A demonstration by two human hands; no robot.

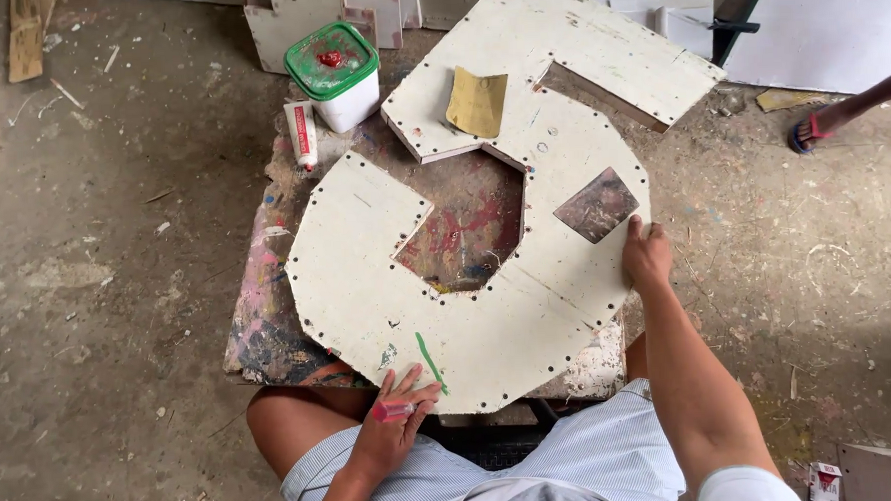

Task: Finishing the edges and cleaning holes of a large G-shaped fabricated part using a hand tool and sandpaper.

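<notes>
Dusty concrete floor, paint-smeared bench [269,328] carrying large off-white curved cut-out board [488,309]. Left hand [398,418] at 6 o'clock, grip closed on small red tube [392,411]; right hand [646,257] flat at 3. Sandpaper sheet [477,101], green-lidded white tub [336,73] at 12.

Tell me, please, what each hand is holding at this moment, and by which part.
The left hand holds a small red object in its fingers; which part cannot be told. The right hand holds nothing and rests on the right edge of the white cut-out board.
</notes>
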